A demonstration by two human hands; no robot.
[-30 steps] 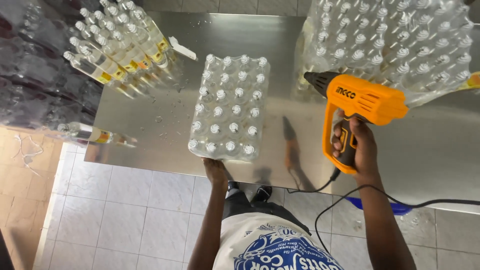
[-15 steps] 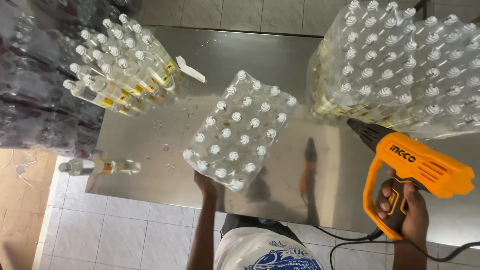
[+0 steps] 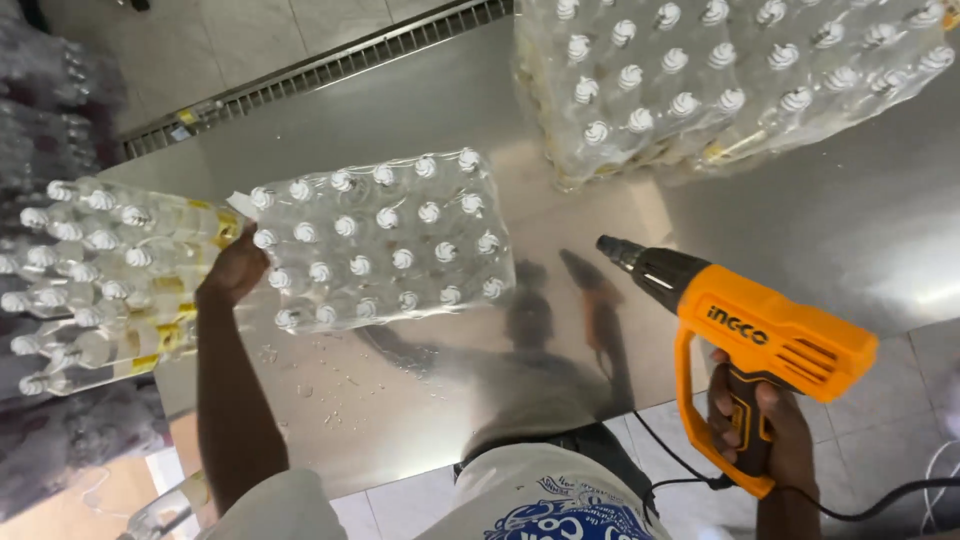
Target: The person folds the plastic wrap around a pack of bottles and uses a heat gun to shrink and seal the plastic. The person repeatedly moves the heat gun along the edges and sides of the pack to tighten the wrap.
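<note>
Left hand (image 3: pixel 238 268) grips the pack (image 3: pixel 380 240) at 9 o'clock; right hand (image 3: pixel 760 425) clutches the heat gun (image 3: pixel 760 335) (hot tip could melt the wrap)

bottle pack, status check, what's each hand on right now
Left hand on left end of wrapped bottle pack, flat on steel table. Right hand holds orange heat gun, nozzle clear of pack. Nothing between.

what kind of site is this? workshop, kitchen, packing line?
Most likely a small bottling or packing area. Shrink-wrapped packs of clear bottles sit on a steel table, more packs are stacked around, and the right hand holds an orange heat gun.
</note>
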